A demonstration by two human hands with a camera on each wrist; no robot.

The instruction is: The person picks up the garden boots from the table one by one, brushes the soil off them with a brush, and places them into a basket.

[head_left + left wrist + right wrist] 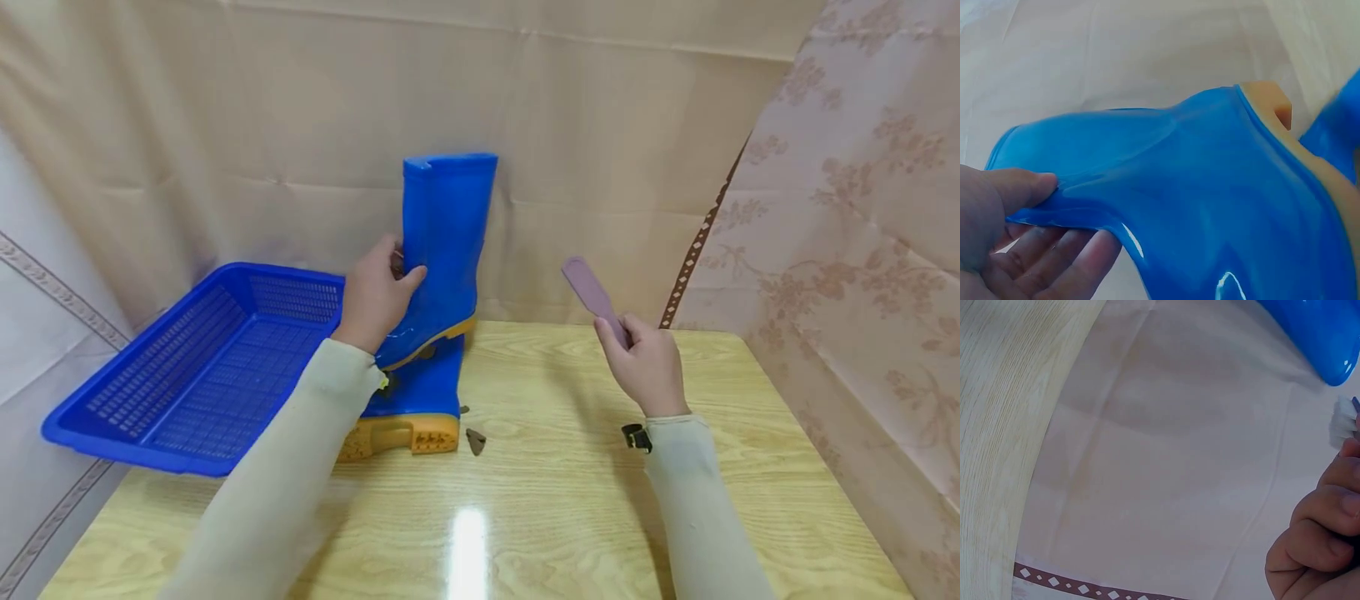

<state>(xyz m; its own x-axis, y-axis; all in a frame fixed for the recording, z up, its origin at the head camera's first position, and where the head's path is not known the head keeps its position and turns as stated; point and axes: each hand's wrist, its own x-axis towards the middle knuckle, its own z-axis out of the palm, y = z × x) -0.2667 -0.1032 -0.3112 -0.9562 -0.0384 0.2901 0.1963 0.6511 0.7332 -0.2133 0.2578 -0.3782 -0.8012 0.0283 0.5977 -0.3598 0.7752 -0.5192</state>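
My left hand [373, 296] pinches the shaft of a blue rain boot [447, 229] with a yellow sole, thumb on the near side and fingers behind in the left wrist view. The boot is held with its opening up, toe pointing left and toward me. Below it a second blue rain boot [431, 387] lies on its side, its yellow sole facing me. My right hand [647, 365] grips a mauve-handled brush [588, 290] to the right, apart from both boots. White bristles [1342, 422] show at the edge of the right wrist view.
A blue plastic basket [67, 429] stands at the left of the wooden table [555, 500]. Small brown flakes [476, 441] lie beside the lower boot's sole. A beige curtain [600, 133] hangs behind, and a flowered cloth [847, 250] borders the right side.
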